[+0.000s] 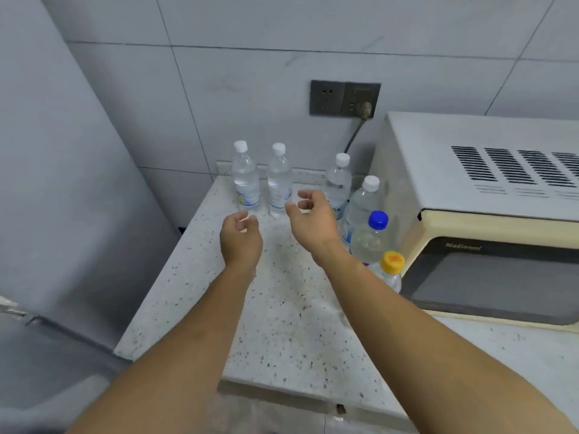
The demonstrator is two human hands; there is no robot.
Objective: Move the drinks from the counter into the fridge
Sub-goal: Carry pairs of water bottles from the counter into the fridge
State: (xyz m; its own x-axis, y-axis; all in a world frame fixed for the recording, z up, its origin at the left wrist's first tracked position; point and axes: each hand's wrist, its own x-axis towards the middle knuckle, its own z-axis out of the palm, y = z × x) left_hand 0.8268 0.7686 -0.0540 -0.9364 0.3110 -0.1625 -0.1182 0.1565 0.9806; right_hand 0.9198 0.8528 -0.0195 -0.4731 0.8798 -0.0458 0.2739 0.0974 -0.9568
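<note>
Six bottles [279,180] are stood upright on the bench [282,308] beside the microwave [485,214], while the left hand [240,238] and right hand [310,219] are held loosely curled above it, nothing being gripped.

You have six bottles standing upright on the speckled counter [282,308]: two clear white-capped ones side by side at the back, the far-left bottle [246,180] and the second bottle [279,183], then a third white-capped bottle [338,183] further right near the wall. In front of that one, running toward you along the counter's right side, stand a fourth white-capped bottle [363,205], a blue-capped bottle [371,236] and an orange-capped bottle [390,270] (the last mostly hidden, only cap and shoulder showing). The grey fridge [62,198] stands just left of the counter, its door closed.
</note>
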